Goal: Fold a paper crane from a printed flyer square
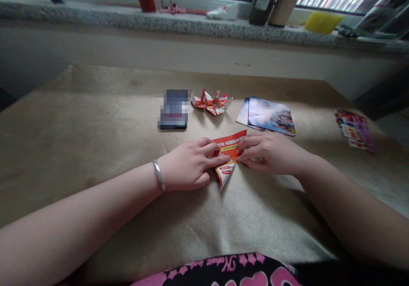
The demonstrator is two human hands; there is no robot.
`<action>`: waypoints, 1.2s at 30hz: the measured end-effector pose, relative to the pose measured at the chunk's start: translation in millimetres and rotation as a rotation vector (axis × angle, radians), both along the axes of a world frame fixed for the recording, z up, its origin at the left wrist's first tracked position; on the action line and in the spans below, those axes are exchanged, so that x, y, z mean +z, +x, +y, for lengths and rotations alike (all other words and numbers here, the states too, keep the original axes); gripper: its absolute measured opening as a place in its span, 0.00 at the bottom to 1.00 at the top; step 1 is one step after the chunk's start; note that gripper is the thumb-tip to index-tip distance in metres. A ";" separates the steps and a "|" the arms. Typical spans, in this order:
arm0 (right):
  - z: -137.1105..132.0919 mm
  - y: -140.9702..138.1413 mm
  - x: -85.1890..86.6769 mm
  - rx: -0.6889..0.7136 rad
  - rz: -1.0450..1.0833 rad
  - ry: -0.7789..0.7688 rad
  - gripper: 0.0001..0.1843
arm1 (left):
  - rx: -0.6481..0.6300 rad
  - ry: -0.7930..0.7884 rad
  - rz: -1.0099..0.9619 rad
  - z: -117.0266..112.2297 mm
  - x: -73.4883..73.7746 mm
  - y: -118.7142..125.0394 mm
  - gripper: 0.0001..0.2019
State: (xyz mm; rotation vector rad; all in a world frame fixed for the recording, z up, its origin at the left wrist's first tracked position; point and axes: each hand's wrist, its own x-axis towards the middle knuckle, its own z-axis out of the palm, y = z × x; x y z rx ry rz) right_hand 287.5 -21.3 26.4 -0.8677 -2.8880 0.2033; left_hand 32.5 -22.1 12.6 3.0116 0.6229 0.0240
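Note:
A red and white printed paper [227, 158], folded into a pointed shape, lies on the beige cloth-covered surface [96, 141] in front of me. My left hand [188, 164], with a silver bangle on its wrist, presses the paper's left side with its fingertips. From the right, my right hand [266, 151] pinches the same paper with its fingers drawn together. Both hands meet at the paper's middle crease.
Behind the hands lie a dark phone [173, 109], a finished folded red paper piece [211, 102] and a stack of colourful leaflets [267, 115]. Another leaflet [354, 129] lies at the far right. A stone windowsill [159, 21] with bottles and clutter runs along the back.

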 end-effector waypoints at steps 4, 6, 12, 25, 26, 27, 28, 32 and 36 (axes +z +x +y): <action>2.2 1.9 -1.4 0.002 -0.003 0.036 0.12 | 0.008 0.004 0.013 0.2 0.7 0.0 0.26; 2.1 1.6 -1.0 0.000 -0.009 0.059 0.11 | 0.008 0.002 0.014 0.3 1.2 -0.1 0.26; -0.8 -1.2 1.3 -0.024 -0.073 0.095 0.12 | 0.012 -0.011 0.009 0.1 2.5 -0.6 0.26; -1.5 1.9 4.9 -0.129 -0.169 0.163 0.14 | 0.000 0.002 -0.001 0.5 2.6 -1.3 0.26; -1.3 2.3 4.4 -0.139 -0.175 0.172 0.14 | 0.001 0.001 0.002 0.5 2.4 -1.3 0.26; -1.0 2.8 3.8 -0.153 -0.182 0.183 0.13 | 0.002 0.001 0.007 0.4 2.4 -1.2 0.26; -0.5 3.4 3.1 -0.170 -0.187 0.195 0.13 | 0.005 0.001 0.012 0.3 2.3 -1.2 0.26; 1.7 5.9 0.5 -0.235 -0.197 0.213 0.13 | 0.007 -0.005 0.019 0.0 2.1 -1.5 0.27; 3.5 7.1 -1.5 -0.284 -0.229 0.232 0.14 | 0.011 -0.016 0.018 0.5 2.4 -1.7 0.28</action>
